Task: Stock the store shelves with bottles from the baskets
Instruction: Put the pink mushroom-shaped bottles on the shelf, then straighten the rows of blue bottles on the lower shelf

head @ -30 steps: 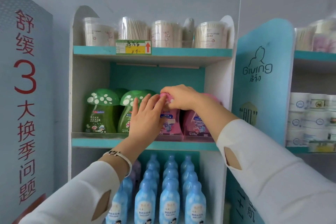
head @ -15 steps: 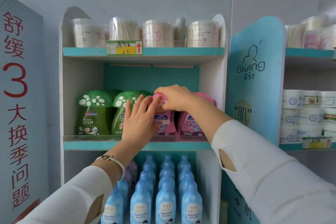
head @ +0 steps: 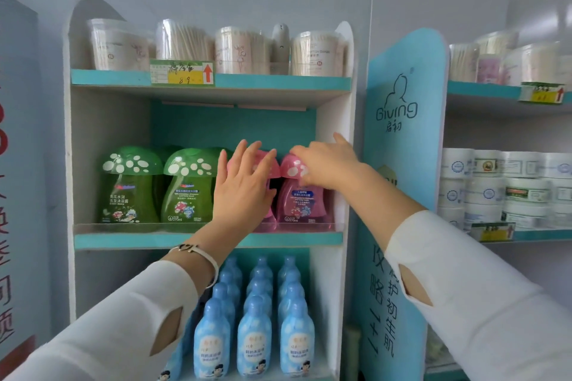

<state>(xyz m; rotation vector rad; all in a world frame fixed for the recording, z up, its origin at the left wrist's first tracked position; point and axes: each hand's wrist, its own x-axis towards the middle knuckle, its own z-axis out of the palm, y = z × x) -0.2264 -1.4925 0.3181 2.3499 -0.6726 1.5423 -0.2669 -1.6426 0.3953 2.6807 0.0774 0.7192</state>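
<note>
Fingers straight and spread on left hand [head: 244, 192], palm laid against left pink bottle [head: 274, 172], most of that bottle hidden behind it. Bracelet [head: 198, 252] at the wrist, white sleeve below.

Just alongside, right hand [head: 328, 164] over the mushroom cap of right pink bottle [head: 300, 201]: fingers bent across the cap's far side, thumb lifted clear. Real grip or mere touch: cannot tell.

Both pink bottles upright at the right end of middle shelf [head: 123, 240], close beside each other with a dark gap between the bodies, behind a clear front lip. Further left on the same board, green bottles [head: 130, 185] with spotted caps, two in front, more green behind.

Below that board, blue bottles [head: 253, 328] in three tight files. Above, tubs of cotton swabs [head: 117, 46] on top shelf [head: 278, 82], price tag [head: 182, 73] clipped to its edge. Off to the right, a separate unit with white jars [head: 507, 182].

Judged progress: pink pair already on the board, probably being squared up and faced forward rather than freshly set down. Front row apparently full from wall to wall, with no obvious gap anywhere in this unit. Baskets out of view, so no telling how much stock left to place elsewhere.
</note>
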